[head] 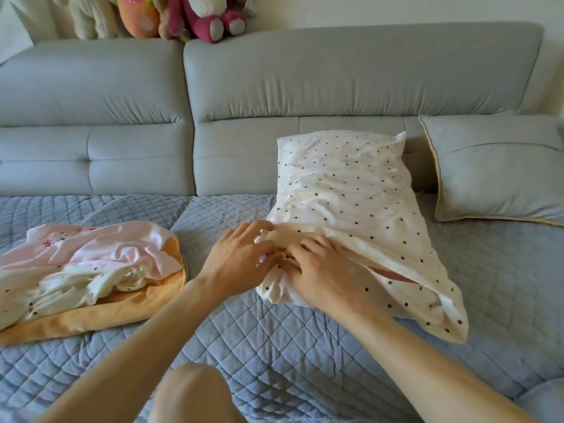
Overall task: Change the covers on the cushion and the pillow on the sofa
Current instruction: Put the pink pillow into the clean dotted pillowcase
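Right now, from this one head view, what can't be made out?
Head view:
- Pillow inside the dotted cover: hidden by the cover; only a pink sliver shows.
- Left hand and right hand: fingertips buried in cover folds.
- Plush toys: cut off by the top edge.
- Orange cushion: mostly under the loose covers.

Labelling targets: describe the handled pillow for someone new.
On the grey sofa, right of centre on the quilted seat, lies the dotted pillow, left hand and right hand gripping its near end. Unlike the plain grey cushion beside it, it's cream with dark dots.
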